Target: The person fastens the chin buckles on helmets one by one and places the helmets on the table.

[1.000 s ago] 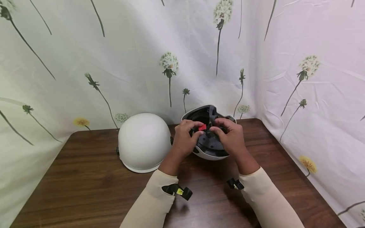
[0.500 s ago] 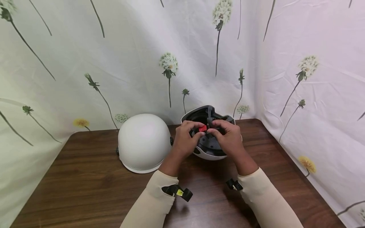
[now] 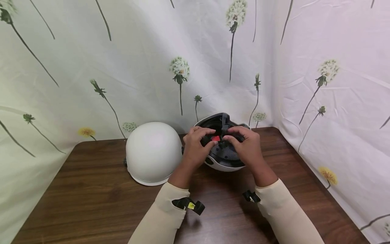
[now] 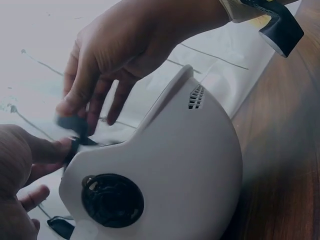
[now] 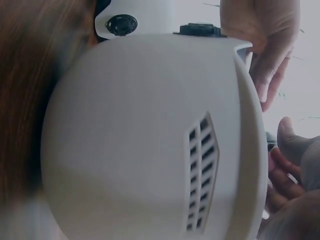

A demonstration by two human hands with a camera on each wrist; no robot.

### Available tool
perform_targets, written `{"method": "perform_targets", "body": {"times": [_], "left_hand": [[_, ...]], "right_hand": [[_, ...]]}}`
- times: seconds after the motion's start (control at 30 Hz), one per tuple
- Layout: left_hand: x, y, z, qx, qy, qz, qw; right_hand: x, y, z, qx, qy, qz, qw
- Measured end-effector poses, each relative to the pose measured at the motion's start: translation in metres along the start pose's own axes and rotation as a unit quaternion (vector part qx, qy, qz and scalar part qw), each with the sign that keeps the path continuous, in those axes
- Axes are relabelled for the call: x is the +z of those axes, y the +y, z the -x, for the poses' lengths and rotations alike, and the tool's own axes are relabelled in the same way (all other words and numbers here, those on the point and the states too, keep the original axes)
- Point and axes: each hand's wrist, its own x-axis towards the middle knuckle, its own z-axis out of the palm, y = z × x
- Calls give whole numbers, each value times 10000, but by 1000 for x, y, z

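An upturned white helmet [image 3: 225, 166], black inside, rests at the back right of the table. Over its opening my left hand [image 3: 195, 145] holds the red-tabbed chin strap buckle [image 3: 215, 138] between thumb and fingers. Facing it, my right hand [image 3: 247, 144] pinches a dark piece at the other end of the strap. A grey strap [image 3: 224, 122] runs up from there to the rim. In the left wrist view both hands meet at the dark buckle part [image 4: 72, 124] above the helmet's edge; it is blurred, so whether its halves are joined I cannot tell.
A second white helmet [image 3: 153, 152] stands dome up, just left of my left hand. Both sit on a brown wooden table [image 3: 100, 200]. Behind it and to the sides hangs a white flower-print cloth [image 3: 146, 78].
The right hand came in toward the left, then drew slightly back to the right. My left index finger has lifted a little from the red tab. Both helmets stay in place.
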Motion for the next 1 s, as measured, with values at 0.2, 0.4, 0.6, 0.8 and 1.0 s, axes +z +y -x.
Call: {"method": "perform_targets", "body": {"times": [0.2,0.4,0.6,0.8,1.0], "left_hand": [[-3,0,-1,-134,99,0,9999],[-5,0,0,-313,119,-141,9993],[-6,-1,0,-536,5,-221,9983],[-8,0,0,-690,-91,-460,9965],[-13,3,-3,-1194,-440,-858,9882]], "right_hand": [[-10,3,-4,454,513,-14,9976],[-18,6,-6,827,819,132,9931],[-20,7,-7,1084,647,92,9920],[-22,9,-8,1118,540,176,9921],[-25,15,-10,1069,620,443,9914]]}}
